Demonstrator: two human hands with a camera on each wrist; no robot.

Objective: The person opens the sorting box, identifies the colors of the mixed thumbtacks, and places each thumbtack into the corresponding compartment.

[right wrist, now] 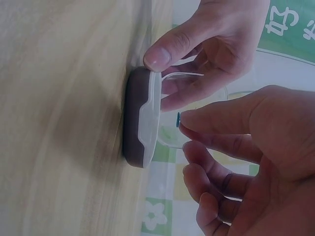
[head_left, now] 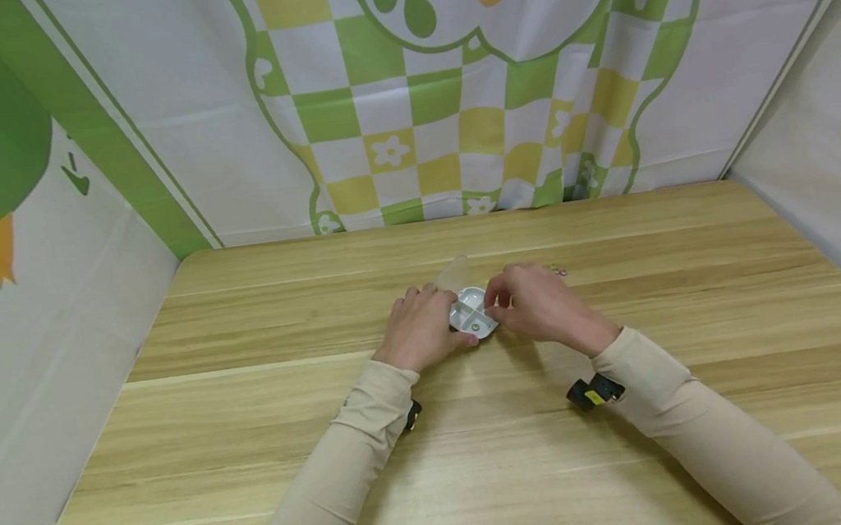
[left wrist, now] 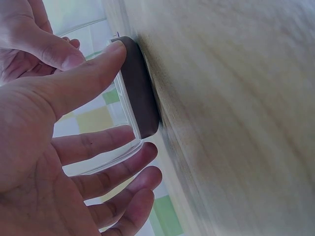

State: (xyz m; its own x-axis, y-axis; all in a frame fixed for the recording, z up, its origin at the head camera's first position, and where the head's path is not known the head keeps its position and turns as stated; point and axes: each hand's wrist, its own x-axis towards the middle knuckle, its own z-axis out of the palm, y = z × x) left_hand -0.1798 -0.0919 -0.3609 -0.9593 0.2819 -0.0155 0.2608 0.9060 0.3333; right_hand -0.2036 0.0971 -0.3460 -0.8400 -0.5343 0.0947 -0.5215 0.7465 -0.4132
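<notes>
A small round pill box (head_left: 472, 314) with a white divided tray and a dark base stands on the table, its clear lid (head_left: 454, 273) raised at the back. One compartment holds a small yellow-green piece (head_left: 475, 326). My left hand (head_left: 420, 325) holds the box by its side, thumb on the near edge (right wrist: 158, 58) and forefinger across from it; the other fingers are spread. Over the box's right side, my right hand (head_left: 535, 301) pinches a small blue-green disc (right wrist: 178, 119) between thumb and forefinger, just above the tray. The disc's exact kind cannot be made out.
Several tiny coloured pieces (head_left: 557, 270) lie on the wooden table (head_left: 271, 439) just beyond the right hand. A patterned cloth (head_left: 438, 113) hangs along the table's back edge, and white sheets flank both sides.
</notes>
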